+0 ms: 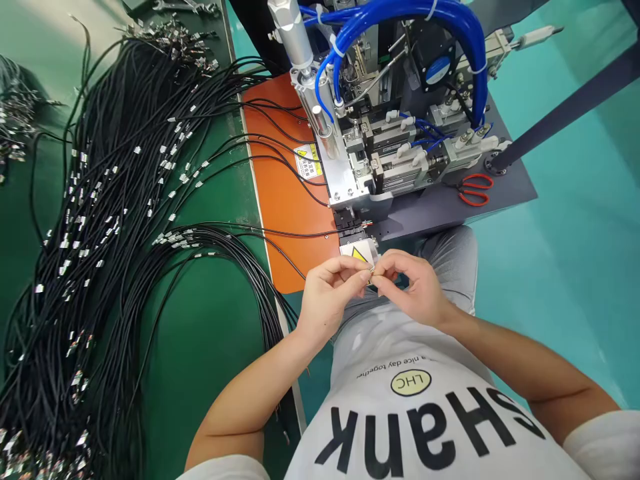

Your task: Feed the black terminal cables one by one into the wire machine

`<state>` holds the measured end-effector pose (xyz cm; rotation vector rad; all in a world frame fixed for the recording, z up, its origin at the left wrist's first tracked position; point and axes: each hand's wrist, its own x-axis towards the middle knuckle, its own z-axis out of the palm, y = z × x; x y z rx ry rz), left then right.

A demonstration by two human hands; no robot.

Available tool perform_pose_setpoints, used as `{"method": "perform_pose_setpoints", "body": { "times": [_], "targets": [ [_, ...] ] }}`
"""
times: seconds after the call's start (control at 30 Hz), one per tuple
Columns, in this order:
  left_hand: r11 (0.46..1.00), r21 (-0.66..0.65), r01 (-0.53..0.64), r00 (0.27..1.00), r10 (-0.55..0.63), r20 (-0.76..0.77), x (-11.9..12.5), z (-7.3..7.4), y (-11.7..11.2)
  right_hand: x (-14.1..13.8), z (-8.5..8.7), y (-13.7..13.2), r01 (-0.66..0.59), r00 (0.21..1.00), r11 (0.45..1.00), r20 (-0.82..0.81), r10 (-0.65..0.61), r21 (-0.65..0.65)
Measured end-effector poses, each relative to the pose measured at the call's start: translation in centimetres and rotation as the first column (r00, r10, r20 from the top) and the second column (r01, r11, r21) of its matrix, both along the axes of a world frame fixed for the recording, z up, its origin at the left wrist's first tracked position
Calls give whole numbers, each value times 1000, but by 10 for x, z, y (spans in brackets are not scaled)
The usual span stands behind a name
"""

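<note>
My left hand (333, 293) is closed in a pinch, and a thin black cable (285, 257) runs in under it from the left. The fingertips of my right hand (415, 285) meet those of the left, pinched at what appears to be the cable's small end. Fingers cover most of this end, so its detail is too small to tell. Just beyond the fingertips is a metal block with a yellow warning triangle (361, 251). Another black cable (300, 234) lies across the orange plate (283, 200), its stripped coloured wires at the machine's black fixture (350, 223).
A large heap of black cables (115, 133) with white tags covers the green table (200, 347) at left. A nearer bundle (240, 257) curves over the table edge. The machine (400, 147) with blue hoses stands ahead. Red-handled scissors (475, 190) lie on its grey base.
</note>
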<state>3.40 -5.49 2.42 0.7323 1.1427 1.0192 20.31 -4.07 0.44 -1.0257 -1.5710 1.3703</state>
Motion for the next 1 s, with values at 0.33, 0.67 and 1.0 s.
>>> {"method": "perform_pose_setpoints", "body": {
  "times": [0.33, 0.67, 1.0],
  "targets": [
    [1000, 31, -3, 999, 4, -43, 5, -2, -1, -2, -7, -3, 29, 999, 999, 42, -30, 15],
    [999, 29, -18, 1000, 18, -20, 7, -7, -3, -4, -6, -5, 23, 999, 1000, 44, -23, 9],
    [998, -26, 55, 998, -55, 21, 2, -12, 4, -3, -12, -3, 73, 995, 997, 74, -74, 6]
  ]
}}
